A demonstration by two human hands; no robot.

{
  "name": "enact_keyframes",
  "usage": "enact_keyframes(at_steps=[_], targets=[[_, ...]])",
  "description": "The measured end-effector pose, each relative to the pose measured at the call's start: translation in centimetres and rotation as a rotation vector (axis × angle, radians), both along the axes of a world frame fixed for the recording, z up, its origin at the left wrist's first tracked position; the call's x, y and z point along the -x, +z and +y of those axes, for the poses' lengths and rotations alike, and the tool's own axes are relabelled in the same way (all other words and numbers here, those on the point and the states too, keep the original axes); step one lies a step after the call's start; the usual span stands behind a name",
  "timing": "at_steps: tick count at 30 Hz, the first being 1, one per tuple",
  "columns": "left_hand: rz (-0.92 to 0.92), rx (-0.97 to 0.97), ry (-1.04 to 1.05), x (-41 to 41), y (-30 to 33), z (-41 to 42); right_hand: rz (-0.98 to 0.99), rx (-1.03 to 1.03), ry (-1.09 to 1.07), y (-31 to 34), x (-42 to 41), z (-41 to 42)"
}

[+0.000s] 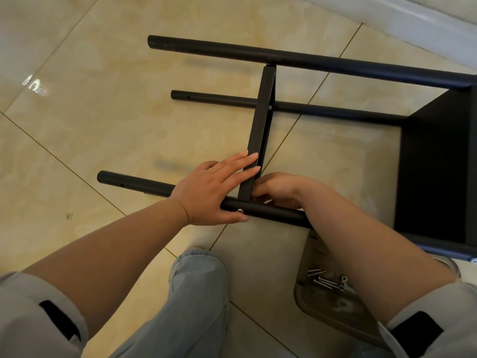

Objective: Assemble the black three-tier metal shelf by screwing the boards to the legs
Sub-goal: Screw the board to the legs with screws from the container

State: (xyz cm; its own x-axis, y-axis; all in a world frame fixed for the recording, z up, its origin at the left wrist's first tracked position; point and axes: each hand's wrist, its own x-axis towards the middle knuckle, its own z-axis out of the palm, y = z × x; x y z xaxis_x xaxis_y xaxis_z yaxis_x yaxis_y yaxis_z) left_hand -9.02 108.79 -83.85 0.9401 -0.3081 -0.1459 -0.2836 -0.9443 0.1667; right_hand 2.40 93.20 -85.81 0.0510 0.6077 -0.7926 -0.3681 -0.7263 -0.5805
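Observation:
The black shelf lies on its side on the tiled floor. Its legs run left to right: a far leg (258, 51), a lower leg (219, 100) and a near leg (134, 183). A middle board (262, 117) stands on edge between the legs, and a second board (436, 171) sits at the right. My left hand (214, 192) lies with straight fingers on the middle board's near end, its thumb beside a silver screw head (240, 210) in the near leg. My right hand (278, 188) is curled behind the board at that joint; what it holds is hidden.
A beige tray (304, 293) by my right forearm holds several loose screws (325, 281) and nuts. My knee in light jeans (198, 280) is at the bottom centre. A white baseboard (413, 24) runs along the far right.

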Motion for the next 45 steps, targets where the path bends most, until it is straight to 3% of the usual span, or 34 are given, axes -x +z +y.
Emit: enact_keyframes(at_steps=[3, 8, 11, 17, 25, 41, 45], targets=[[-0.002, -0.039, 0.001, -0.1, -0.2, -0.1, -0.307, 0.093, 0.034, 0.7, -0.9, -0.3], [-0.021, -0.049, 0.006, -0.4, -0.1, -0.1, -1.328, 0.220, -0.124, 3.1, -5.9, -1.2], [-0.002, -0.071, 0.010, -0.4, -0.2, -0.1, -1.652, 0.222, 0.026, 4.6, -10.4, -1.1], [-0.009, -0.102, 0.008, -0.5, -0.3, -0.1, -1.602, 0.363, 0.260, 3.8, -15.1, 0.4], [0.020, -0.073, 0.022, -0.6, -0.2, -0.2, -1.607, 0.421, 0.149, 3.7, -15.9, 1.7], [-0.005, -0.093, 0.071, 0.1, -0.2, -0.6, -1.479, 0.278, 0.100, 5.5, -15.6, 1.4], [-0.032, -0.107, 0.097, 0.2, -0.3, -0.8, -1.524, 0.207, 0.035, 7.2, -15.5, 1.6]])
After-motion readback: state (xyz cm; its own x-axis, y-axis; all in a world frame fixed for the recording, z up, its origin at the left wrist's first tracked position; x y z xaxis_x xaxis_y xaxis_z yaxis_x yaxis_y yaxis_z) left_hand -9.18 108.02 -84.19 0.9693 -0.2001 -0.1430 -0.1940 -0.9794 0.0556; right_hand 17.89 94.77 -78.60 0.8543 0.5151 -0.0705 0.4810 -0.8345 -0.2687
